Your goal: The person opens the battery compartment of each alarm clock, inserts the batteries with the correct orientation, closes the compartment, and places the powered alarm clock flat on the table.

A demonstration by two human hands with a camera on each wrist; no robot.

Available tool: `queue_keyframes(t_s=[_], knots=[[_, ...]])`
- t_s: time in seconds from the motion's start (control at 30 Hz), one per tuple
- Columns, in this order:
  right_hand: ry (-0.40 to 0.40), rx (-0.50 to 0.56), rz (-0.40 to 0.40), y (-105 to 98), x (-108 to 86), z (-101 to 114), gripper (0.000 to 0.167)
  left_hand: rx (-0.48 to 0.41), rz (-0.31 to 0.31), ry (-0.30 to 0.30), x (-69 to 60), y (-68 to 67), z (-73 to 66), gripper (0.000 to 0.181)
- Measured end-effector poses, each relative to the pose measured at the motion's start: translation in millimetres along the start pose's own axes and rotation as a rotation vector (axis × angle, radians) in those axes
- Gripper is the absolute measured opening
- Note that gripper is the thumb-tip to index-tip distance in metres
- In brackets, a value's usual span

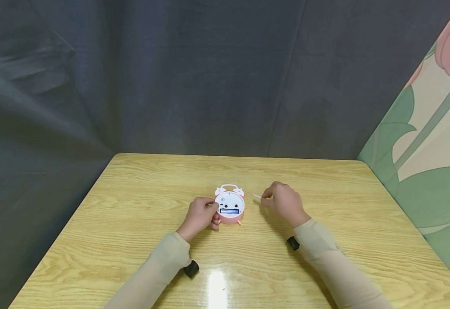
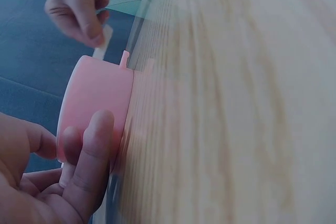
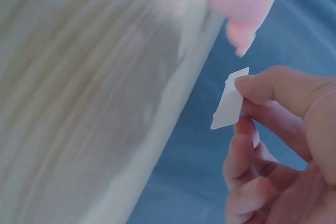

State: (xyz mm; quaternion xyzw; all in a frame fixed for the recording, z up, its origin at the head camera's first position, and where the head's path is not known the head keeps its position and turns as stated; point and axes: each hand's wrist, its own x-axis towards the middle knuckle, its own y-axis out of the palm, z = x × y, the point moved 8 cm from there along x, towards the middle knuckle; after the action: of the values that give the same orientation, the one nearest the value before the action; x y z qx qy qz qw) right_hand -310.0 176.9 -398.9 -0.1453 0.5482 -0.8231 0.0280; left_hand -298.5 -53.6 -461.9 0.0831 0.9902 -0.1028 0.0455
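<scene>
A pink twin-bell alarm clock [image 1: 229, 201] lies face down on the table, its white back upward. In the back, the battery compartment is uncovered and a blue battery [image 1: 229, 211] sits inside. My left hand [image 1: 199, 216] grips the clock's left side, thumb at the back's rim and fingers along the pink side wall [image 2: 100, 90]. To the right of the clock, my right hand [image 1: 284, 203] pinches a small white battery cover [image 3: 230, 100] between thumb and fingers. The cover is held apart from the clock, above the table.
The wood-grain table [image 1: 132, 206] reaches back to a dark curtain [image 1: 209, 86]. On the right hangs a cloth with a tulip pattern [image 1: 433, 141]. Black wrist devices [image 1: 191, 269] sit under both sleeves.
</scene>
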Motion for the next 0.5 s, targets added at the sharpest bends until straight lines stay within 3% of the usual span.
queue_keyframes(t_s=[0.2,0.5], knots=[[-0.144,0.021,-0.077,-1.9,-4.8,38.3,0.004,0.0,0.003,0.003,0.0,-0.1,-0.4,0.037],[-0.263,0.037,-0.014,13.5,-7.4,77.5,0.004,-0.018,0.006,0.003,0.7,0.7,0.2,0.038]])
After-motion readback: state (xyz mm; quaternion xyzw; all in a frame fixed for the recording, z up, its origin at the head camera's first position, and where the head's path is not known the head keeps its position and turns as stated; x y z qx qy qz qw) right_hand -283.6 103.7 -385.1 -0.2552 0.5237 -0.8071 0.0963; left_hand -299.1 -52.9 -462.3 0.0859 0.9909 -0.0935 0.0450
